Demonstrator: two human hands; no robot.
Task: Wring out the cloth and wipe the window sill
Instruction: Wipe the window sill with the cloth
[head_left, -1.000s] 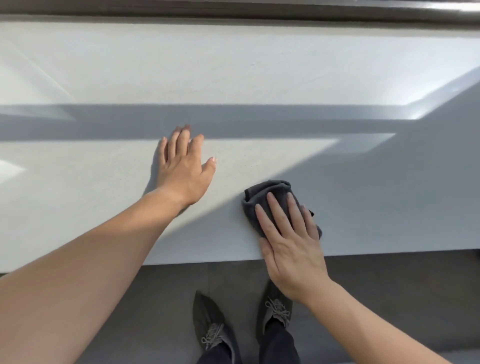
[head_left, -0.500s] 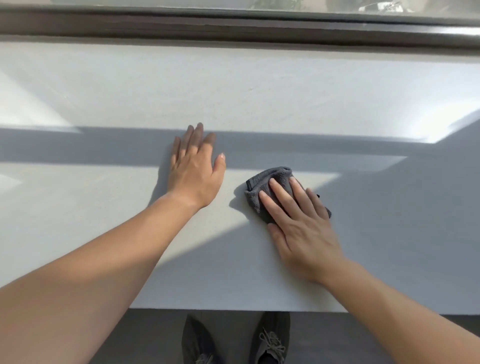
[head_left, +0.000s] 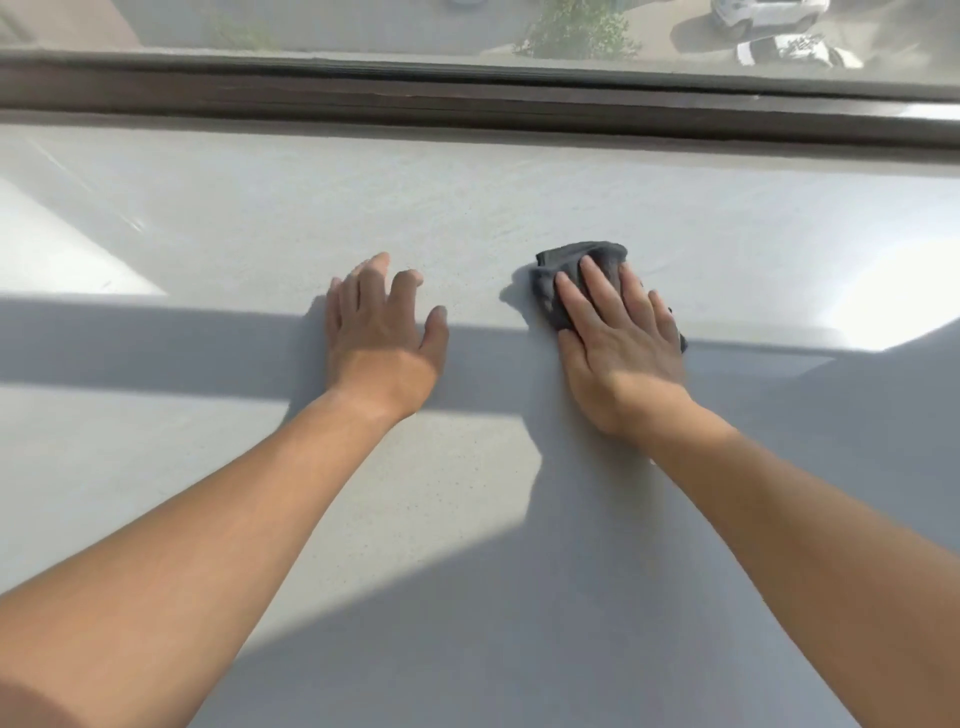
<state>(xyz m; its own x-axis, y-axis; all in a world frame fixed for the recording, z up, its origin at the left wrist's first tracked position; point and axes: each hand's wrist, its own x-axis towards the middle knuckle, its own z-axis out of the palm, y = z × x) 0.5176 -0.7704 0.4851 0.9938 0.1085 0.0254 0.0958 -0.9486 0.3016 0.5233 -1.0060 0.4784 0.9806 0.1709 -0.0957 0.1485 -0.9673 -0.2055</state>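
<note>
We press our right hand (head_left: 623, 353), fingers straight and close together, flat on the crumpled dark grey cloth (head_left: 576, 260) lying on the pale grey stone window sill (head_left: 467, 493). At nine o'clock from the cloth, our left hand (head_left: 382, 338) rests on the sill with its fingers loosely spread.

Views: one. Head camera, wide-angle, worn by the person.
Position: above the window sill (head_left: 467, 493), close.
Facing: forward and steeply down, toward the far window frame (head_left: 467, 98).
Coverage: sill spans the view left to right and down to its near edge; frame and a strip of glass (head_left: 363, 26) run across the far top.
Mid-view: left hand (head_left: 382, 338) and right hand (head_left: 623, 348).
</note>
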